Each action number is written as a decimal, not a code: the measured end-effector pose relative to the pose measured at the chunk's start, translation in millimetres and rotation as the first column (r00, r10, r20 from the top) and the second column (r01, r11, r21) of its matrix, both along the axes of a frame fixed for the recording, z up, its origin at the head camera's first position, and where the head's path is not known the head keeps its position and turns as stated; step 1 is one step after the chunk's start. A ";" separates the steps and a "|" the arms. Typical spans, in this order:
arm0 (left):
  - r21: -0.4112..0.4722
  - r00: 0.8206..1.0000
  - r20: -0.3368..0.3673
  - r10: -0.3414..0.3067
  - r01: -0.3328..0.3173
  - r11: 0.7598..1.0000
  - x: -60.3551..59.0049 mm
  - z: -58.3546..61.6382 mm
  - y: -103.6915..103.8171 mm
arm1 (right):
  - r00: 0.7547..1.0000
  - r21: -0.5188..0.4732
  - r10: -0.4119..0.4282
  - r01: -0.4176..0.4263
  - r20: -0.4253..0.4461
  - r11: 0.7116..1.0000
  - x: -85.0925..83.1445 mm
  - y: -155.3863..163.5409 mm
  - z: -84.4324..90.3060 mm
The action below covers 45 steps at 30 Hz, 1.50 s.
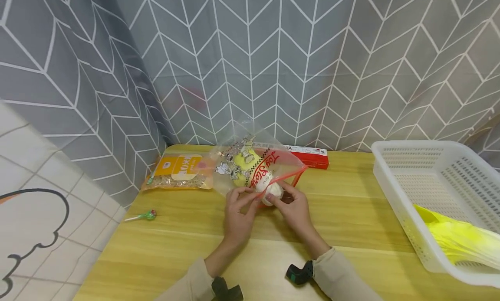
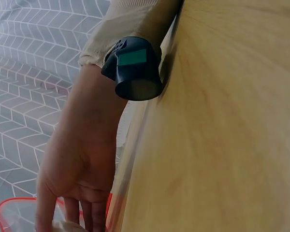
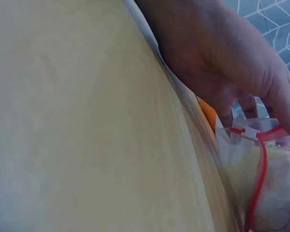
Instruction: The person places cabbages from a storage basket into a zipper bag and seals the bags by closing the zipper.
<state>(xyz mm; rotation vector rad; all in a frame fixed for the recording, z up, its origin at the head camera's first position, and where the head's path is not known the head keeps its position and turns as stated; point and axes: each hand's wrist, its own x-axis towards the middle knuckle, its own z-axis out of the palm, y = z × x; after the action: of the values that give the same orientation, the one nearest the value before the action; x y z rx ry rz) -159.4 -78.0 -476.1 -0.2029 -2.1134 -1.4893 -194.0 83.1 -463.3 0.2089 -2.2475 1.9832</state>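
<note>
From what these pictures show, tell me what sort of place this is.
Probably a home or staged tabletop corner for packing snacks: a wooden table backed by a patterned grey curtain, with a white plastic basket and snack packets beside the zip bag both hands hold.

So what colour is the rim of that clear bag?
Red, best seen in the head view: the zip rim of the clear bag.

Zip bag (image 1: 261, 164): red script "Toy Story".
</note>
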 end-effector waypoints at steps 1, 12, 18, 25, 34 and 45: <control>0.002 1.000 -0.001 -0.002 0.002 1.000 0.0 0.1 0.7 | 1.000 0.008 0.005 -0.005 -0.013 1.000 -0.3 0.1 -1.6; -0.017 1.000 -0.016 -0.005 0.005 1.000 0.2 2.3 2.1 | 0.998 -0.081 -0.037 0.041 0.043 0.996 -5.8 -4.8 7.1; -0.044 0.999 -0.027 0.022 -0.023 0.999 0.7 3.5 2.0 | 0.993 -0.077 0.102 -0.097 0.063 0.992 -8.5 -6.7 4.7; -0.074 0.995 -0.073 0.060 -0.066 0.995 -0.2 6.3 1.1 | 0.968 0.110 0.233 -0.223 -0.090 0.969 -10.7 -0.8 5.9; -0.128 0.987 -0.158 0.043 -0.063 0.990 1.2 3.9 -0.8 | 0.935 0.296 0.271 -0.199 -0.230 0.934 -8.8 -6.0 8.3; -0.116 0.992 -0.122 0.037 -0.051 0.992 -0.4 3.1 -0.5 | 0.950 0.140 0.301 -0.288 -0.087 0.947 -4.1 11.7 1.1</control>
<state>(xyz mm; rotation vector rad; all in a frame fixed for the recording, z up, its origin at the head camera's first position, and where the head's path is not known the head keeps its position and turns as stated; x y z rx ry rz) -159.8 -78.5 -473.0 -0.2807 -2.0983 -1.2945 -198.0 94.8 -462.2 0.6877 -2.3887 1.9057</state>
